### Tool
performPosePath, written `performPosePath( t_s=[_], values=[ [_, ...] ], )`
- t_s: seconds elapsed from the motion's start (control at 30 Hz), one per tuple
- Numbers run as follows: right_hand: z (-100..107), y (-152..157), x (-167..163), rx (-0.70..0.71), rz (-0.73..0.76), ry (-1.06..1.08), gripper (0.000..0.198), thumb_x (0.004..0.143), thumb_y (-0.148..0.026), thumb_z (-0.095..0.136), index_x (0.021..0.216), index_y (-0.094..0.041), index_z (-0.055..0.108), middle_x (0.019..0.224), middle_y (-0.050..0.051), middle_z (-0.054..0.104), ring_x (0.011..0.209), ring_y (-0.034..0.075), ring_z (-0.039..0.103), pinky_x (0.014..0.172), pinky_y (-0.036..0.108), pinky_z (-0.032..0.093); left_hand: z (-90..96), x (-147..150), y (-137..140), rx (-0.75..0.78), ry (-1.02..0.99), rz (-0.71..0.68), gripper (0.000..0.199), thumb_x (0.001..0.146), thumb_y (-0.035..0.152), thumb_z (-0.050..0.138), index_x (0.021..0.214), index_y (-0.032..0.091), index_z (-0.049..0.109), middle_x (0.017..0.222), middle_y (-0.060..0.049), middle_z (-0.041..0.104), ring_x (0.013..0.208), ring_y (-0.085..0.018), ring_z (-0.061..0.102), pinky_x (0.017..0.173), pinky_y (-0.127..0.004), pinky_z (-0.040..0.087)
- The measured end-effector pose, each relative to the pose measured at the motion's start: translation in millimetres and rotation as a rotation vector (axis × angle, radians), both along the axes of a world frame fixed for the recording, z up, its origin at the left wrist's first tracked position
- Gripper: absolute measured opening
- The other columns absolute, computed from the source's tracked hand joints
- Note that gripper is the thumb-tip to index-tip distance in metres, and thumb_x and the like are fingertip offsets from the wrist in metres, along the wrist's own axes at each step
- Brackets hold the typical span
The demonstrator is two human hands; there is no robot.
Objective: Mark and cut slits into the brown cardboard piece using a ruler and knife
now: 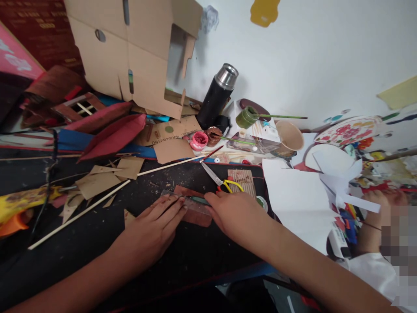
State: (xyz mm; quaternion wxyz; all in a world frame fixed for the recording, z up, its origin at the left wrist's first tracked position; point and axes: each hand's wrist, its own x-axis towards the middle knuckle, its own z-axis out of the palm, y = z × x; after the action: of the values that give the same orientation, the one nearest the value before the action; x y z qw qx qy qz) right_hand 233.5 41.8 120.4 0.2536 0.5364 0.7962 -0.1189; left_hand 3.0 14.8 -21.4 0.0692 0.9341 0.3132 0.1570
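Pressing hand: left hand [164, 217], fingers flat, close together, on brown-painted cardboard piece [197, 218].
Gripping hand: right hand [233, 211], thumb and fingers pinched on slim grey-green tool [200, 200]; type unclear.
Cardboard: wearer's side of yellow-handled scissors [213, 174], slightly left; long axis left-right, right end dipping wearerward.
Mat room: black mat [185, 256] extends wearerward of scissors to red-trimmed edge; white paper [293, 191] right of scissors.
Print: digits on cardboard flap [182, 127] beyond scissors, not surely legible.

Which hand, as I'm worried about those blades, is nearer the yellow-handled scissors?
Right. The right hand is just on the person's side of the scissors; whether it touches them is unclear. The left hand is farther off, to their left, on the brown piece.
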Motion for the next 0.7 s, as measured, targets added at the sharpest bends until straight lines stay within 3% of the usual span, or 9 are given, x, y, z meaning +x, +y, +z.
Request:
performPosePath(
  t_s=[0.13,0.43,0.7],
  values=[
    [-1,1,0,0.003,0.004,0.014,0.016,0.106,-0.024,0.055,0.112,-0.018,0.069,0.090,0.011,0.080,0.080,0.029,0.078,0.059,0.031,0.039,0.6,0,2,0.048,-0.011,-0.030,0.052,0.096,0.014,0.048,0.147,0.013,0.059,0.148,-0.015,0.067,0.139,-0.031,0.058,0.117,-0.050,0.050],
    [-3,7,-5,-0.001,0.056,0.037,0.017,0.105,-0.021,0.054,0.113,-0.017,0.069,0.093,0.013,0.080,0.081,0.029,0.079,0.063,0.032,0.050,-3.6,0,-2,-0.040,-0.039,0.010,0.052,0.097,0.015,0.049,0.148,0.016,0.060,0.148,-0.013,0.067,0.141,-0.031,0.056,0.122,-0.052,0.042],
    [6,9,-15,-0.075,0.047,-0.001,0.020,0.099,-0.010,0.054,0.113,-0.012,0.068,0.089,0.017,0.079,0.084,0.030,0.080,0.067,0.035,0.056,-2.6,2,1,0.049,-0.060,0.004,0.045,0.099,0.018,0.046,0.139,0.013,0.067,0.141,-0.014,0.071,0.133,-0.031,0.062,0.118,-0.048,0.045]
  ],
)
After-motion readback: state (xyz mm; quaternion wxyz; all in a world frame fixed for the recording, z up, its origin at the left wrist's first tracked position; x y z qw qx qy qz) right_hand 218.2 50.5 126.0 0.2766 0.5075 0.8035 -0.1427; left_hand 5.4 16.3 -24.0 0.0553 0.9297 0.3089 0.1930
